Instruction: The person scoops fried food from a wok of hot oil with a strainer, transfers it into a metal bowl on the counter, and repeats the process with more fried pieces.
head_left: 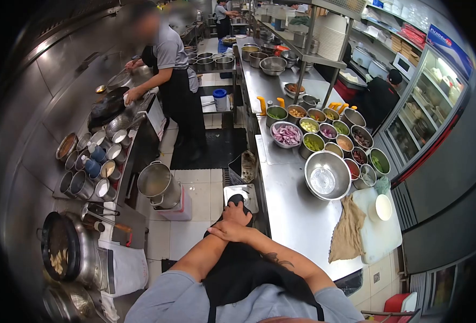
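Observation:
My left hand [237,215] rests on dark cloth over my leg, low in the middle of the view. Its fingers lie loosely over the cloth and hold no object that I can see. Across the left wrist lies my right hand [226,231], its fingers closed round it. A black apron [243,269] covers my front beneath both forearms. Just past my hands, a white tray [252,195] sits on the tiled floor. Closest on the right is the steel counter [297,231]; to the left, a large stockpot [156,184] stands on a pale box.
On the counter are an empty steel bowl [327,175], sliced red onions [286,134], several ingredient containers, a brown cloth [347,229] and a white cutting board [380,239]. A co-worker [168,70] handles a wok [108,107] at the left. Another wok [60,246] is nearer.

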{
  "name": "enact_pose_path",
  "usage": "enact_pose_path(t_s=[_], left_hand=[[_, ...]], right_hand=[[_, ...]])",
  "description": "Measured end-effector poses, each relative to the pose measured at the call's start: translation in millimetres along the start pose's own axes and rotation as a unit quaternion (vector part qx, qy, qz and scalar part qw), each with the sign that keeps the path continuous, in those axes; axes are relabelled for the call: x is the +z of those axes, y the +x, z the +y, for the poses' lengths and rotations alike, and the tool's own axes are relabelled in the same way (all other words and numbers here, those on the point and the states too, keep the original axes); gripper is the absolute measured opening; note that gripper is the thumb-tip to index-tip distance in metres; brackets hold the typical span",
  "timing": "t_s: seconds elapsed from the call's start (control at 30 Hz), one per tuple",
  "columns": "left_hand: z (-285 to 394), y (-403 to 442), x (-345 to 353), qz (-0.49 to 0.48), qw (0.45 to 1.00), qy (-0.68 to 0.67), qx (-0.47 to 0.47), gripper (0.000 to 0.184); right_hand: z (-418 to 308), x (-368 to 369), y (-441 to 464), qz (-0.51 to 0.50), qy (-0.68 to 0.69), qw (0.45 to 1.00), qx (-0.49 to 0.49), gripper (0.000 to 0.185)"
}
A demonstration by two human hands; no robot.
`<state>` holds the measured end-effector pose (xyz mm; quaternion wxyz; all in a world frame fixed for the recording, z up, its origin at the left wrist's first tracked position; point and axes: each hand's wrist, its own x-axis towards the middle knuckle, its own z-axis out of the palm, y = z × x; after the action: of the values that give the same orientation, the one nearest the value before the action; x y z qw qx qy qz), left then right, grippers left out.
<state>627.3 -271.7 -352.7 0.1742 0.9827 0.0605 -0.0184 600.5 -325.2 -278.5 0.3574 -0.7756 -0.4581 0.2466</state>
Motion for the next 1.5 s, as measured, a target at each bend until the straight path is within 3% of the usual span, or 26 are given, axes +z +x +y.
enact_pose_path(t_s=[0.1,0.2,0.3,0.53,0.67,0.77,0.87,0.97,1.07,1.17,1.27,1.37,1.5], left_hand=[[1,0,-1,0.003,1.000,0.010,0.008,0.054],[0,1,0,0.001,1.000,0.006,0.014,0.053],[-1,1,1,0.002,1.000,0.011,0.018,0.052],[-9,-1,9,0.058,0.998,0.003,0.040,0.049],[-5,0,3,0.014,1.000,-0.005,0.027,0.053],[-2,1,-7,-0.028,1.000,-0.007,0.013,0.056],[-4,0,-5,-0.021,1.000,0.000,0.017,0.055],[-2,-1,-1,0.006,1.000,0.010,0.023,0.056],[-4,0,4,0.028,0.999,0.018,0.028,0.057],[-2,1,3,0.012,0.999,0.018,0.027,0.059],[-7,0,3,0.001,0.999,0.019,0.037,0.058],[-5,0,1,0.000,0.999,0.017,0.049,0.053],[-2,0,-9,-0.037,0.999,0.026,0.009,0.065]], right_hand=[[-35,8,3,-0.029,0.085,0.995,-0.046,0.050],[-98,-8,4,-0.133,0.142,0.965,-0.176,0.054],[-104,-5,3,-0.117,0.131,0.961,-0.214,0.054],[-40,1,6,-0.071,0.028,0.996,-0.034,0.059],[-58,5,8,-0.069,0.020,0.995,-0.063,0.060],[-89,-3,5,-0.094,0.097,0.982,-0.130,0.059],[-81,-3,7,-0.104,0.120,0.981,-0.115,0.060],[-58,-8,7,-0.083,0.049,0.995,-0.037,0.057],[-27,0,14,-0.074,0.012,0.997,-0.018,0.057],[-37,0,21,-0.129,-0.005,0.992,0.012,0.058],[-97,-18,10,-0.138,0.080,0.985,-0.067,0.060],[-125,-15,19,-0.198,0.082,0.973,-0.087,0.068],[-87,-20,24,-0.210,0.067,0.973,-0.067,0.068]])
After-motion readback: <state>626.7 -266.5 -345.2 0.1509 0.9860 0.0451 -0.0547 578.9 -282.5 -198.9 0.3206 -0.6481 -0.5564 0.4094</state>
